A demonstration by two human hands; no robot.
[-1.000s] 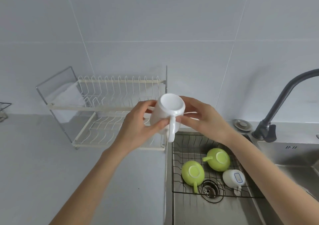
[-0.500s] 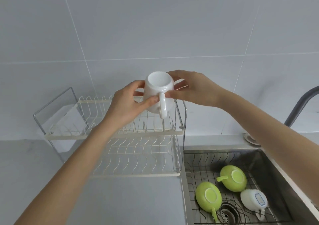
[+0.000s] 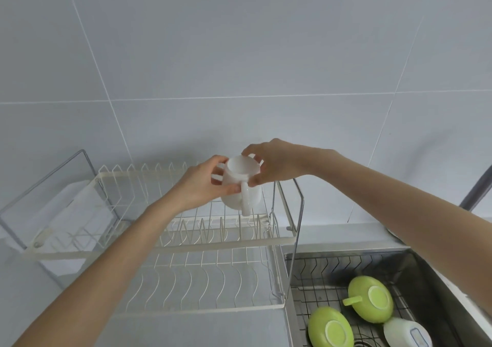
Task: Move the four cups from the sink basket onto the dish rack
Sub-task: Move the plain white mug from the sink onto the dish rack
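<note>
Facing base-up, handle toward camera: white cup (image 3: 241, 186)

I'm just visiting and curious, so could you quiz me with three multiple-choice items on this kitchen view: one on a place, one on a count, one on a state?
1. Where is the plain white ceramic mug?
A. in the sink basket
B. above the cream wire dish rack's upper tier
C. on the counter

2. How many green cups lie in the black wire sink basket?
A. one
B. two
C. four

3. How is the mug held?
A. by both hands
B. by one hand
C. by none

B: it is over the top tier.
B: two green cups.
A: left hand and right hand grip it.
</note>
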